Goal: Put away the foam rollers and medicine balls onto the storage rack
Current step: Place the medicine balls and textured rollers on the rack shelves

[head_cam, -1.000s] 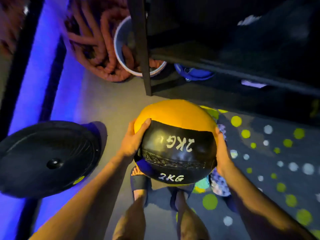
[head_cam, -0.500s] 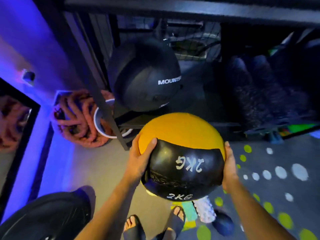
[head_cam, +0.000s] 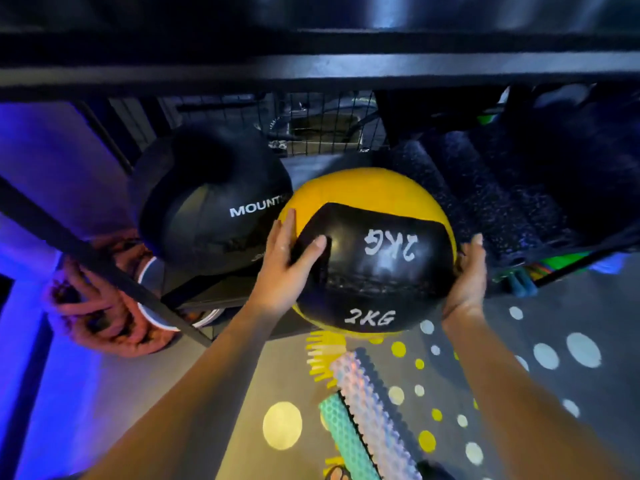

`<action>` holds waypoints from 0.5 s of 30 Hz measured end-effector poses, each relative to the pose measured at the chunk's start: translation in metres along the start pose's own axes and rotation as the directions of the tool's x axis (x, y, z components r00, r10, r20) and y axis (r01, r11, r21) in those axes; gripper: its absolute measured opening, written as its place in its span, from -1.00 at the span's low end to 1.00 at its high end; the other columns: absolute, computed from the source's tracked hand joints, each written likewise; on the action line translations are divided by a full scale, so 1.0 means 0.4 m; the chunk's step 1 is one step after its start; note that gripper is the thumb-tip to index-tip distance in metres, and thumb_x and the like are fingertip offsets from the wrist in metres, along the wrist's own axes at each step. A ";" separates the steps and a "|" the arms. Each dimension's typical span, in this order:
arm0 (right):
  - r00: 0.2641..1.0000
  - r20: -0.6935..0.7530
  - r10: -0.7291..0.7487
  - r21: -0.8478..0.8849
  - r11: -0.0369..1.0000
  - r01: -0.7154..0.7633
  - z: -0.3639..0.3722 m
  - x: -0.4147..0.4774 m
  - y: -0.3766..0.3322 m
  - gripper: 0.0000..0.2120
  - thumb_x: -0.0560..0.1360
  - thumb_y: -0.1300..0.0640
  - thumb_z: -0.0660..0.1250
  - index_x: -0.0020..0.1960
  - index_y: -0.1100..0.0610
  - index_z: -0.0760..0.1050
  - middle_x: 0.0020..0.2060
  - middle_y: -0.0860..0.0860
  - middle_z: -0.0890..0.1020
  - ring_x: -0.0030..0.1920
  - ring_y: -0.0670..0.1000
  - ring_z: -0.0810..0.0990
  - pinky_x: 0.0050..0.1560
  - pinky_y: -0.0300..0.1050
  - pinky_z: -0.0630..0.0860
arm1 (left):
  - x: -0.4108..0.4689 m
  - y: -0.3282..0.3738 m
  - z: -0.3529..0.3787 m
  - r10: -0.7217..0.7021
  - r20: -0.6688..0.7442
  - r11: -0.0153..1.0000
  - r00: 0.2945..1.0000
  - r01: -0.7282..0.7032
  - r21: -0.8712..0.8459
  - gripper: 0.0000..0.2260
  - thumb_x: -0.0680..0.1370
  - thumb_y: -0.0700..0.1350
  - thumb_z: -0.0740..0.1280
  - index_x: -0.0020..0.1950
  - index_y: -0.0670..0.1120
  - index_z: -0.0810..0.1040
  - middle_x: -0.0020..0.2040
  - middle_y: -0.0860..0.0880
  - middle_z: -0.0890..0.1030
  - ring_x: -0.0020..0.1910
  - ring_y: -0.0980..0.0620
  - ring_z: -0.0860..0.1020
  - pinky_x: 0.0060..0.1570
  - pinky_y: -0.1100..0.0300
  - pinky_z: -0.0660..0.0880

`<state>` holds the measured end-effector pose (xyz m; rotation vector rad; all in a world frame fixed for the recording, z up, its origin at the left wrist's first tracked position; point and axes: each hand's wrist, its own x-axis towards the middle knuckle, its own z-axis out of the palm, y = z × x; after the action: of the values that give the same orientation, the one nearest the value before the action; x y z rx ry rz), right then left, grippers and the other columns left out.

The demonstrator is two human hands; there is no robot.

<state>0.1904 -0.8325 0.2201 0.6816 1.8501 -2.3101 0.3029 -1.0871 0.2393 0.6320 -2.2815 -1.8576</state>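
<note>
Ball: 2 kg yellow-and-black medicine ball [head_cam: 374, 251], carried at the mouth of the storage rack [head_cam: 311, 67], just beside the black medicine ball [head_cam: 207, 209] already shelved; not yet set down.
Left hand [head_cam: 284, 268]: pressed on the near-left side, fingers straight and spread, thumb across the black panel.
Right hand [head_cam: 465, 275]: palm against the right side, thumb straight; other fingers hidden behind the curve.
Change: half a second back, held lower and short of the shelf edge; now lifted forward into the gap between the black ball and dark foam rollers [head_cam: 485, 202].
Meaning: probably close to placement; ridged foam rollers [head_cam: 367, 410] left on the floor.
</note>
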 end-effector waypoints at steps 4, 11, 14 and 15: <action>0.916 0.250 -0.315 -0.462 0.792 0.398 0.063 -0.022 0.020 0.05 0.33 -0.56 0.28 0.60 0.05 0.17 0.56 0.04 0.27 0.56 -0.01 0.23 0.60 0.10 0.13 | 0.024 -0.002 0.041 0.209 0.099 0.914 0.973 -0.230 0.334 -0.45 0.64 -0.02 0.35 0.62 -0.01 0.28 0.58 0.07 0.31 0.55 0.21 0.23 0.54 0.24 0.16; 0.781 0.555 -0.285 -0.754 0.223 0.618 0.138 0.068 0.016 0.09 0.38 -0.47 0.33 0.65 -0.14 -0.22 0.64 -0.10 -0.20 0.63 0.05 -0.24 0.59 0.30 -0.04 | 0.203 0.040 -0.083 0.263 -0.107 0.497 0.959 -0.040 0.867 -0.40 0.60 0.04 0.28 0.63 0.01 0.22 0.65 -0.17 0.11 0.63 -0.29 -0.01 0.56 -0.28 0.04; 0.831 0.517 -0.207 -0.819 0.164 0.550 0.200 0.105 -0.033 0.04 0.43 -0.46 0.29 0.65 -0.13 -0.23 0.64 -0.06 -0.20 0.64 0.09 -0.21 0.60 0.24 -0.06 | 0.235 0.029 -0.125 0.013 -0.065 0.196 0.998 0.061 0.979 -0.33 0.60 0.20 0.22 0.65 0.05 0.10 0.67 -0.15 -0.20 0.60 -0.36 -0.25 0.56 -0.32 -0.06; 0.837 0.505 -0.213 -0.834 0.132 0.536 0.221 0.107 -0.039 0.00 0.46 -0.45 0.27 0.65 -0.12 -0.20 0.65 -0.04 -0.18 0.64 0.12 -0.17 0.60 0.24 -0.04 | 0.229 0.016 -0.128 0.003 -0.031 0.110 1.000 0.031 0.993 -0.34 0.58 0.25 0.21 0.64 0.07 0.14 0.66 -0.15 -0.24 0.58 -0.38 -0.29 0.55 -0.34 -0.06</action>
<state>0.1223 -0.9042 0.2310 -0.3643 2.9062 -0.7110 0.2369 -1.1692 0.2429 0.7155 -3.2332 0.1590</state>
